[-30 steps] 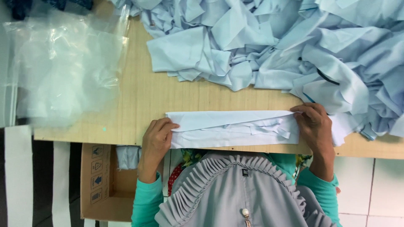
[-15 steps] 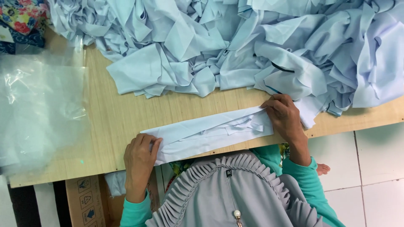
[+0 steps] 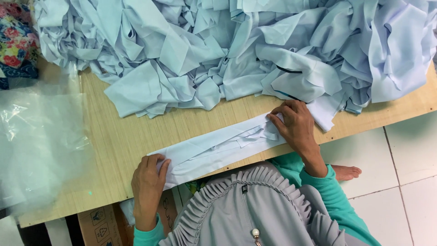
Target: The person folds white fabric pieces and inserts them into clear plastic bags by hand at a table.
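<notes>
A long folded strip of pale blue cloth (image 3: pixel 218 148) lies slantwise along the near edge of the light wooden table (image 3: pixel 123 136), stretched between the two hands. Left hand (image 3: pixel 148 180) sits at the strip's lower left end, fingers curled over that end and pinching the fabric, thumb side tucked against the fold. Right hand (image 3: pixel 296 125) rests at the upper right end, palm down, fingers bent and pressing the layered cloth flat onto the table; whether it actually grips is hard to tell, it looks more like pressing. Both sleeves are teal. The strip's middle shows loose overlapping folds, untouched by either hand. Just behind the right hand, touching it or nearly so, starts the big heap of crumpled pale blue garments (image 3: pixel 236 50) covering the far half of the table. Clear plastic bags (image 3: pixel 38 146) lie at the table's left end, well apart from the left hand. A cardboard box (image 3: pixel 98 225) shows under the table edge, near the left forearm. White tiled floor (image 3: pixel 400 182) at right, with a bare foot (image 3: pixel 346 172) on it.
</notes>
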